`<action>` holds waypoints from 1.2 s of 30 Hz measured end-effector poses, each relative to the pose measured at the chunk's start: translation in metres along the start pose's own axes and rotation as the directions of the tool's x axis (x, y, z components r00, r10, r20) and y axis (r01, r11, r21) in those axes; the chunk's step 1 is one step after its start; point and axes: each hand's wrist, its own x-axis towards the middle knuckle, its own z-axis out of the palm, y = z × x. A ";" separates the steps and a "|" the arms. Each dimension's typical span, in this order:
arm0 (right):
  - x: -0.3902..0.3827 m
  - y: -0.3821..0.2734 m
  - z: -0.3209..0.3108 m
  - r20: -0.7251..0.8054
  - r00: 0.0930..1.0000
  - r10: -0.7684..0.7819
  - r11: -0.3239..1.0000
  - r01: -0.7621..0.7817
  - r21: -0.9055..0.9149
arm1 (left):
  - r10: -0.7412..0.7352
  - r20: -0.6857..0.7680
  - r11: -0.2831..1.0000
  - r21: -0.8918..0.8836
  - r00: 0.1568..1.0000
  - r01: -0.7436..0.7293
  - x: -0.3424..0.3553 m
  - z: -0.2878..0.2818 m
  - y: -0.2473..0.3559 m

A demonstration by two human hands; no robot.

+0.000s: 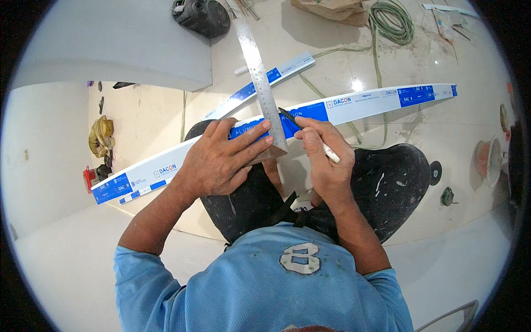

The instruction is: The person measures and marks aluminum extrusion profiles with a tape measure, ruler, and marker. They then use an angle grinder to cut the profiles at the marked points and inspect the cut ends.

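A long white profile (pixel 362 108) with blue printed film lies across my thighs, slanting up to the right. Across it stands a metal square (pixel 259 77), its long blade pointing away from me. My left hand (pixel 218 157) holds the square against the profile, index and middle fingers pressed along the blade's left edge. In my right hand (pixel 329 160) is a marker pen (pixel 290 117) with a black front and white rear end. Its tip is at the blade's right edge, over the profile; whether it touches is too small to tell.
A second, shorter profile (pixel 293 65) lies on the tiles beyond. A black bag (pixel 202 16), a brown sack (pixel 332 8) and a coiled green hose (pixel 391 23) are at the far side. A bucket (pixel 488 160) stands right; a yellow bag (pixel 102 135) lies left.
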 end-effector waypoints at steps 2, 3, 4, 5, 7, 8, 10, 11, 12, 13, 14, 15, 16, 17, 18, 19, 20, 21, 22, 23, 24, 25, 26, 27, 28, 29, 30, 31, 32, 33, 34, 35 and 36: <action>-0.001 0.009 0.001 0.035 0.999 -0.035 0.999 0.036 -0.023 | 0.018 -0.003 0.999 0.034 1.000 -0.018 0.001 -0.002 0.000; -0.001 0.012 0.001 0.053 0.997 -0.052 0.998 0.054 -0.034 | 0.027 -0.004 0.998 0.050 1.000 -0.027 0.001 -0.002 0.000; -0.001 0.011 0.002 0.032 0.998 -0.047 0.998 0.048 -0.030 | 0.026 -0.003 0.998 0.050 1.000 -0.025 0.001 -0.002 0.000; 0.000 0.009 0.004 0.012 0.999 -0.042 0.999 0.042 -0.026 | 0.024 -0.001 0.998 0.049 1.000 -0.024 0.002 -0.002 0.000; 0.001 0.006 0.004 -0.020 1.000 -0.019 1.000 0.019 -0.020 | 0.013 0.007 1.000 0.028 1.000 -0.013 0.001 0.000 0.000; 0.001 0.004 0.003 -0.032 1.000 -0.002 1.000 0.001 -0.018 | 0.002 0.014 1.000 0.008 1.000 -0.002 0.000 0.002 -0.001; 0.001 0.004 0.003 -0.040 0.999 0.026 0.999 -0.027 -0.019 | -0.009 0.024 1.000 -0.010 1.000 0.009 -0.001 0.003 -0.001; 0.002 0.004 0.003 -0.037 0.999 0.037 0.999 -0.038 -0.022 | -0.009 0.027 1.000 -0.007 1.000 0.010 -0.001 0.003 -0.001; 0.002 0.004 0.003 -0.034 0.998 0.048 0.998 -0.049 -0.025 | -0.010 0.030 1.000 -0.004 0.999 0.010 -0.001 0.002 0.000; 0.002 0.004 0.003 -0.028 0.999 0.046 0.998 -0.047 -0.031 | -0.010 0.033 1.000 -0.001 0.999 0.011 -0.001 0.002 -0.001; 0.002 0.005 0.003 -0.022 0.999 0.044 0.998 -0.044 -0.036 | -0.011 0.036 1.000 0.002 0.999 0.011 -0.001 0.001 -0.001; 0.002 0.005 0.002 -0.016 0.999 0.041 0.998 -0.042 -0.042 | -0.011 0.038 1.000 0.005 0.999 0.011 0.000 0.001 -0.001; 0.002 0.004 0.002 -0.011 0.999 0.036 0.998 -0.036 -0.043 | -0.011 0.031 1.000 0.003 0.999 0.011 0.000 0.001 -0.001; 0.002 0.003 0.001 -0.007 1.000 0.030 0.999 -0.031 -0.044 | -0.010 0.024 1.000 0.002 1.000 0.010 0.000 0.002 -0.001; 0.002 0.002 -0.001 -0.002 1.000 0.025 0.999 -0.025 -0.045 | -0.010 0.017 1.000 0.000 1.000 0.010 0.000 0.002 -0.001; 0.002 0.001 -0.002 0.002 1.000 0.022 0.999 -0.022 -0.043 | -0.010 0.017 1.000 0.001 1.000 0.010 0.000 0.002 -0.001; 0.000 0.000 -0.004 0.006 1.000 0.020 0.999 -0.019 -0.040 | -0.010 0.018 1.000 0.001 1.000 0.010 0.000 0.002 -0.001; -0.001 0.000 -0.005 0.010 1.000 0.017 0.999 -0.017 -0.037 | -0.010 0.018 1.000 0.002 1.000 0.010 0.000 0.002 -0.001; -0.003 -0.001 -0.008 0.021 1.000 0.022 0.999 -0.022 -0.038 | -0.010 0.019 1.000 -0.003 1.000 0.010 0.000 0.003 -0.001; -0.005 -0.002 -0.011 0.031 0.999 0.028 0.999 -0.027 -0.040 | -0.009 0.020 1.000 -0.007 1.000 0.009 0.000 0.003 -0.001; -0.007 -0.003 -0.013 0.041 0.999 0.033 0.999 -0.032 -0.042 | -0.008 0.021 1.000 -0.012 1.000 0.008 0.000 0.003 -0.002; -0.010 -0.005 -0.014 0.047 0.998 0.028 0.998 -0.025 -0.063 | -0.007 0.026 1.000 -0.005 1.000 0.007 -0.001 0.003 -0.002; -0.012 -0.008 -0.015 0.054 0.998 0.022 0.996 -0.017 -0.083 | -0.006 0.032 1.000 0.003 0.999 0.006 -0.001 0.002 -0.002; -0.015 -0.011 -0.016 0.060 0.998 0.016 0.995 -0.010 -0.104 | -0.005 0.037 1.000 0.010 0.999 0.004 0.000 0.002 -0.002; -0.017 -0.013 -0.018 0.068 0.997 0.019 0.993 -0.011 -0.116 | 0.007 0.023 0.999 0.032 1.000 -0.007 0.001 0.001 -0.002; -0.021 -0.016 -0.021 0.077 0.997 0.021 0.992 -0.011 -0.128 | 0.018 0.010 0.998 0.053 1.000 -0.019 0.001 0.001 -0.002; -0.025 -0.019 -0.024 0.086 0.996 0.023 0.990 -0.011 -0.140 | 0.029 -0.004 0.997 0.075 1.000 -0.029 0.001 0.000 -0.002; -0.029 -0.022 -0.028 0.103 0.993 0.059 0.987 -0.043 -0.154 | 0.023 0.000 0.997 0.067 1.000 -0.023 0.001 -0.001 -0.001; -0.032 -0.025 -0.031 0.120 0.988 0.095 0.983 -0.074 -0.169 | 0.017 0.004 0.998 0.060 1.000 -0.017 0.001 -0.002 0.000; -0.035 -0.026 -0.033 0.137 0.982 0.130 0.977 -0.104 -0.184 | 0.009 0.008 0.999 0.052 1.000 -0.010 0.001 -0.002 0.000; -0.035 -0.023 -0.033 0.132 0.985 0.110 0.964 -0.073 -0.256 | 0.015 -0.002 0.999 0.050 1.000 -0.015 0.002 -0.001 0.000; -0.035 -0.016 -0.033 0.128 0.988 0.089 0.944 -0.042 -0.327 | 0.020 -0.012 0.999 0.049 1.000 -0.019 0.002 -0.001 0.000; -0.035 -0.011 -0.033 0.128 0.990 0.068 0.918 -0.012 -0.396 | 0.024 -0.022 0.999 0.047 0.999 -0.023 0.001 -0.001 0.000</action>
